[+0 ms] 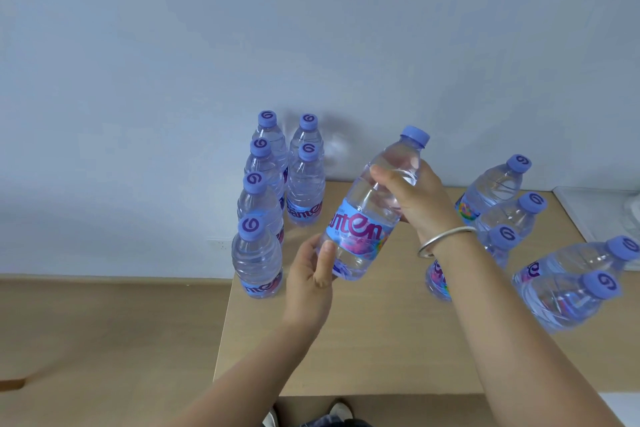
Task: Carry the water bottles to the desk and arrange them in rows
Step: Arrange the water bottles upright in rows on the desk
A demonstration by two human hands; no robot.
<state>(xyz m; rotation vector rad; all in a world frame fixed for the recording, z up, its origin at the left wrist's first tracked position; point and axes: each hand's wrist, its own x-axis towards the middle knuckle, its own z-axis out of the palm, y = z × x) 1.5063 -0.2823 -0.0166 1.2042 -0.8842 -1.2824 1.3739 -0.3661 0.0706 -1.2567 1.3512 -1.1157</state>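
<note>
Now both hands grip 1 bottle w/ curled fingers, left hand at base, right hand up top, steering toward rows at 10 o'clock.

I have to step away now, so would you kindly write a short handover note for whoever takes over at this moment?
Left hand grips the base of a tilted water bottle above the desk; right hand, with a silver bangle, grips its upper part.
Done: at the desk's left end, a row of four bottles and beside it a row of two.
Left: set the held bottle down, probably as third in the short row, then line up the loose group of bottles on the right.
</note>
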